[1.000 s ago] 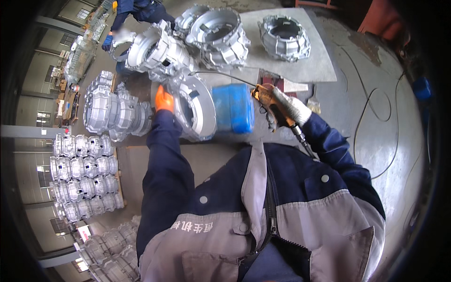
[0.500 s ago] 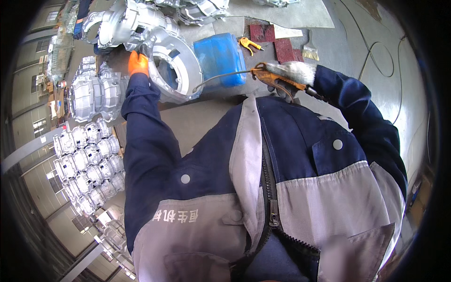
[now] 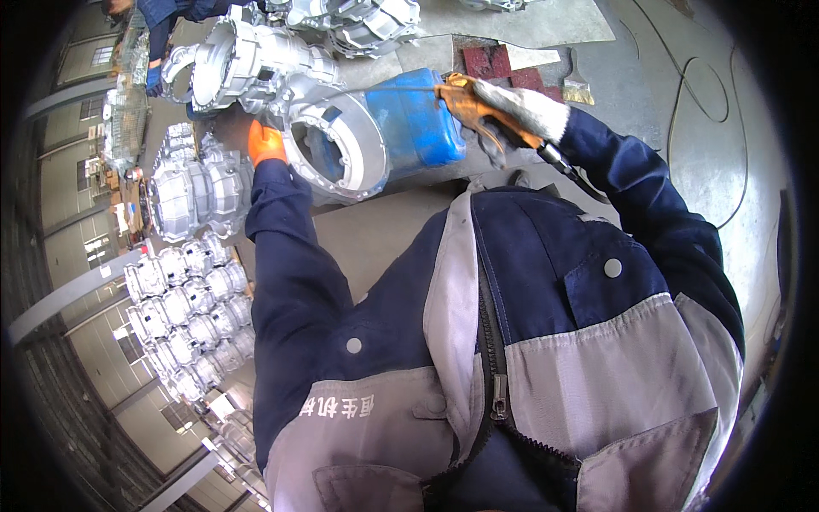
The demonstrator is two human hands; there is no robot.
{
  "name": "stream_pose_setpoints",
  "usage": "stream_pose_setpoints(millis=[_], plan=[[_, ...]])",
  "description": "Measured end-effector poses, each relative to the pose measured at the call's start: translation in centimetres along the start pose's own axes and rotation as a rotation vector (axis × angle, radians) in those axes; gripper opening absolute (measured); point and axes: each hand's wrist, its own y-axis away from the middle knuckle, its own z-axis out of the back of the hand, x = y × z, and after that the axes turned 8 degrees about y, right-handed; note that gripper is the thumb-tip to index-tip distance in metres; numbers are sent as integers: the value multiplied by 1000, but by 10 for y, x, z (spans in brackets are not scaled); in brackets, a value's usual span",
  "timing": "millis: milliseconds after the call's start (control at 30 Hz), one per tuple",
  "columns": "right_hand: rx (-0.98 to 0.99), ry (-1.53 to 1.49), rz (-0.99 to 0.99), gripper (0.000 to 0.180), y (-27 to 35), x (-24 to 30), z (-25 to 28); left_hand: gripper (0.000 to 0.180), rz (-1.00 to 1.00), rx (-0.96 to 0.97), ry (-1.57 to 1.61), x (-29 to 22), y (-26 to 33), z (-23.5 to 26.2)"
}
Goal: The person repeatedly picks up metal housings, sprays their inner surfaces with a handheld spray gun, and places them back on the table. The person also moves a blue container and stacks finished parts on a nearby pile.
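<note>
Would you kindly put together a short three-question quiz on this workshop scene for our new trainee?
1. True or false: the left hand rests on the rim of the large metal housing.
2. What does the right hand hold? A) a paintbrush B) a tool with a thin nozzle and a hose C) a hammer
3. What colour is the container behind the housing?

Key: 1 true. 2 B: the air tool, its nozzle running toward the housing. 3 blue.
</note>
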Motion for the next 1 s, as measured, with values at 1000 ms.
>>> stream_pose_setpoints(millis=[1000], plan=[[-215,-51,-118,65,-140,-56,8,27,-38,71,219,-84,22,5]])
